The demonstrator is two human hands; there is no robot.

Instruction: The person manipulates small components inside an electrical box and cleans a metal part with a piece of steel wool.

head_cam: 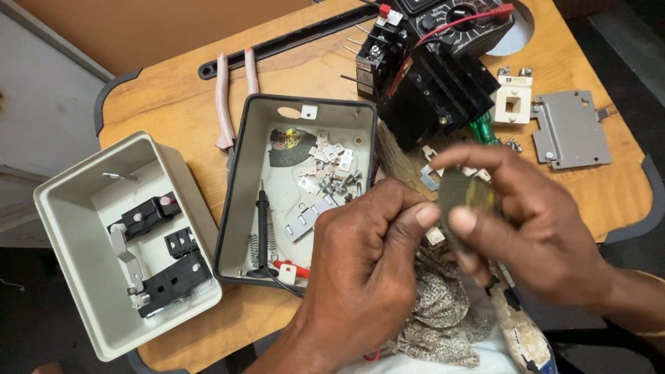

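Left hand (360,277): at six o'clock, thumb and forefinger pressed together on the near edge of the disc.
Right hand (526,221): at four o'clock, fingers clamped around the disc from the far side.
Disc (463,197): small, round, dull greenish, blurred, held between both hands above the table's near edge, over a patterned cloth (443,312).
Doing it well: my sense is that a part this small wants a steady pinch, kept low over the cloth so a slip does not send it to the floor.
Lid (256,159): at nine o'clock of the hands, open, holding loose screws, plates, a spring and a probe (262,228).
Box (83,228): far left, grey, black switch blocks inside.
Twelve o'clock: black contactor (433,90), meter (464,17) with red lead, pliers (225,97).
Two o'clock: grey plate (571,128).
Table (166,104): wooden, rounded corners, dark edging.
Room: pale cabinet on the left, dark floor.
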